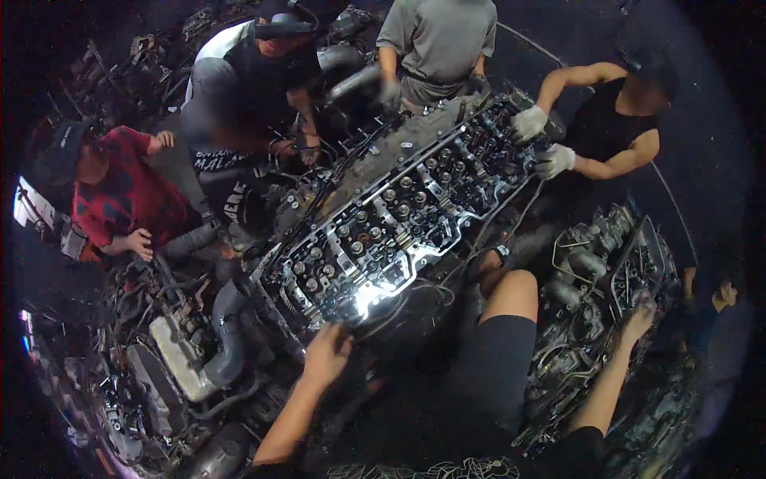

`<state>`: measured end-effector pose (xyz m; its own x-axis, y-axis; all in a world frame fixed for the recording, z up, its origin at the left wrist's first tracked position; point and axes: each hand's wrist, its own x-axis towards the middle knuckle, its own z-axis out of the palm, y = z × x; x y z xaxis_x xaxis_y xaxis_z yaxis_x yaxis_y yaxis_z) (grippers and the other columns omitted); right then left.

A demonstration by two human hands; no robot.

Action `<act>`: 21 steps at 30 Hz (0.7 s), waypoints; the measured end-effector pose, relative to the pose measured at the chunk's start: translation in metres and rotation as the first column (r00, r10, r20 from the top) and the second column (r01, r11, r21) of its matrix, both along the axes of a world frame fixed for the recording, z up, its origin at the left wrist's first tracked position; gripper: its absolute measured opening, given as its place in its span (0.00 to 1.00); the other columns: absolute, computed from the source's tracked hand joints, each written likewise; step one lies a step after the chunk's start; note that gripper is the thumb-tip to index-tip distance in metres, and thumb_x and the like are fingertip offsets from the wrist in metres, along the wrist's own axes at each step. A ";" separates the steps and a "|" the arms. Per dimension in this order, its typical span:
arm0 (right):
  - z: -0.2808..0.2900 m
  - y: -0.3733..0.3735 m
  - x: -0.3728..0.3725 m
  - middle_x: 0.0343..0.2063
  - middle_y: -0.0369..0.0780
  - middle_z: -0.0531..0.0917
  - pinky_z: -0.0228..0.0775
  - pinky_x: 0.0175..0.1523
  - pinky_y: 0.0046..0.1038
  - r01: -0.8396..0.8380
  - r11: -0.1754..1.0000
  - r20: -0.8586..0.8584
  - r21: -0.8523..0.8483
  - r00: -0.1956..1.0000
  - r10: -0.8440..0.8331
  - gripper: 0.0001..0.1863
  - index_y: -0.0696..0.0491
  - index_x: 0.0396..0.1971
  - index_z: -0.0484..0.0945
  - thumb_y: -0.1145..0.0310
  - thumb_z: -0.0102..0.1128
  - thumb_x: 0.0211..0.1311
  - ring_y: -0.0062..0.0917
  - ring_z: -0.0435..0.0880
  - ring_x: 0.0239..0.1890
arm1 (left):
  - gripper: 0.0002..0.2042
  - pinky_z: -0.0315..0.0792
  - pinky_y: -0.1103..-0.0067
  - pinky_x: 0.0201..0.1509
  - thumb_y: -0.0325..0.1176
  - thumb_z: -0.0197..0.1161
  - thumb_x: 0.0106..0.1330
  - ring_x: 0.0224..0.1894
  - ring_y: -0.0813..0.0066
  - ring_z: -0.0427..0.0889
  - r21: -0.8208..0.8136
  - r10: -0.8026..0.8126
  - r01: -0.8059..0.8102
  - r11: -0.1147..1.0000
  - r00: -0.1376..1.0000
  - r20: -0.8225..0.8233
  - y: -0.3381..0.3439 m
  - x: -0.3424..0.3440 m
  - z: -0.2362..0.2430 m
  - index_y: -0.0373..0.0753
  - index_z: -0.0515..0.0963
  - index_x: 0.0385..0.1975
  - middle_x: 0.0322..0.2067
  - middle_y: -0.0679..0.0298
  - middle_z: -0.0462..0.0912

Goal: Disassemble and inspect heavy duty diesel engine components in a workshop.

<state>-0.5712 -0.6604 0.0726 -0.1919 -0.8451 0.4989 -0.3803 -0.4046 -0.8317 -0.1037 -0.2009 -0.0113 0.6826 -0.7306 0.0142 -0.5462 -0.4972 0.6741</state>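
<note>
A long engine [391,215] with its top uncovered lies diagonally in front of me, showing rows of round valve springs and bright metal parts. My left hand [327,355] is at its near left end, thumb apart from the fingers, with nothing visible in it. To the right, my right hand [638,315] reaches to a metal tray [661,243] of loose, thin metal parts or tools. Its fingers are drawn together there, and whatever they may hold is too small and dark to make out.
At the engine's far right end, a person in white gloves [556,161] touches it. A person in grey [439,48] stands behind it; another bends over its far left side. A person in red [128,188] is at left. Greasy engine parts [578,271] and a thick grey hose [229,335] surround me.
</note>
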 end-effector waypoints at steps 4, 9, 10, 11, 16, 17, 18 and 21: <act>0.022 -0.080 -0.048 0.44 0.58 0.75 0.64 0.54 0.40 0.235 0.669 -0.487 -0.705 0.526 -0.698 0.21 0.64 0.48 0.70 0.65 0.52 0.59 0.49 0.74 0.48 | 0.13 0.70 0.64 0.42 0.32 0.59 0.55 0.40 0.49 0.75 -0.018 -0.037 0.040 0.999 0.990 0.134 -0.052 0.027 0.011 0.36 0.72 0.40 0.36 0.51 0.73; -0.007 -0.122 -0.079 0.47 0.54 0.75 0.63 0.55 0.40 0.439 0.894 -0.966 0.089 0.258 -0.031 0.23 0.64 0.50 0.69 0.63 0.47 0.61 0.49 0.72 0.50 | 0.18 0.69 0.64 0.46 0.33 0.58 0.54 0.43 0.51 0.74 -0.021 -0.065 0.074 0.997 0.959 0.277 -0.171 0.093 -0.004 0.36 0.69 0.45 0.40 0.50 0.73; -0.010 -0.108 -0.046 0.46 0.54 0.75 0.64 0.54 0.39 0.470 0.843 -0.961 0.262 0.209 0.182 0.23 0.63 0.50 0.69 0.62 0.47 0.61 0.47 0.73 0.49 | 0.19 0.68 0.63 0.48 0.34 0.57 0.54 0.45 0.53 0.74 0.031 -0.057 0.049 0.998 0.941 0.335 -0.185 0.113 -0.004 0.36 0.69 0.47 0.42 0.51 0.73; -0.015 -0.089 -0.036 0.45 0.53 0.76 0.64 0.52 0.38 0.441 0.892 -0.958 0.103 0.285 -0.031 0.22 0.62 0.50 0.70 0.64 0.48 0.60 0.47 0.74 0.48 | 0.19 0.68 0.63 0.48 0.34 0.57 0.54 0.45 0.53 0.74 0.019 -0.057 0.054 0.998 0.938 0.343 -0.206 0.129 -0.010 0.36 0.69 0.47 0.42 0.51 0.73; -0.036 -0.028 -0.061 0.49 0.53 0.74 0.65 0.54 0.36 0.216 0.974 -0.753 0.067 0.651 -0.093 0.23 0.63 0.52 0.68 0.74 0.53 0.55 0.42 0.73 0.52 | 0.22 0.62 0.57 0.56 0.33 0.58 0.53 0.49 0.53 0.74 0.282 -0.174 0.056 0.958 0.894 0.414 -0.288 0.174 -0.053 0.38 0.67 0.50 0.46 0.53 0.73; -0.042 -0.018 -0.065 0.45 0.50 0.77 0.66 0.52 0.32 0.221 0.974 -0.621 0.039 0.770 -0.150 0.20 0.61 0.50 0.70 0.72 0.52 0.57 0.38 0.76 0.47 | 0.22 0.62 0.58 0.57 0.32 0.58 0.53 0.48 0.52 0.75 0.353 -0.224 0.077 0.932 0.890 0.396 -0.299 0.180 -0.057 0.38 0.67 0.50 0.47 0.52 0.73; -0.045 -0.008 -0.052 0.40 0.48 0.80 0.67 0.49 0.29 0.222 0.975 -0.463 0.018 0.866 -0.188 0.18 0.59 0.48 0.72 0.70 0.51 0.58 0.33 0.78 0.41 | 0.22 0.62 0.58 0.57 0.32 0.58 0.53 0.48 0.52 0.75 0.362 -0.231 0.081 0.929 0.890 0.393 -0.304 0.183 -0.054 0.38 0.67 0.50 0.47 0.52 0.73; -0.047 0.003 -0.041 0.38 0.41 0.78 0.66 0.49 0.25 0.206 0.977 -0.525 0.058 0.838 -0.146 0.13 0.59 0.44 0.72 0.75 0.50 0.59 0.26 0.76 0.37 | 0.23 0.63 0.56 0.57 0.33 0.59 0.53 0.49 0.52 0.75 0.465 -0.300 0.155 0.872 0.919 0.255 -0.318 0.186 -0.039 0.37 0.67 0.51 0.48 0.49 0.73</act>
<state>-0.6121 -0.6572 0.0253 -0.0831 -0.8758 0.4755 -0.8219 -0.2097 -0.5297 0.0827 -0.5189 -0.0505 0.5092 -0.8469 -0.1531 -0.8231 -0.5312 0.2008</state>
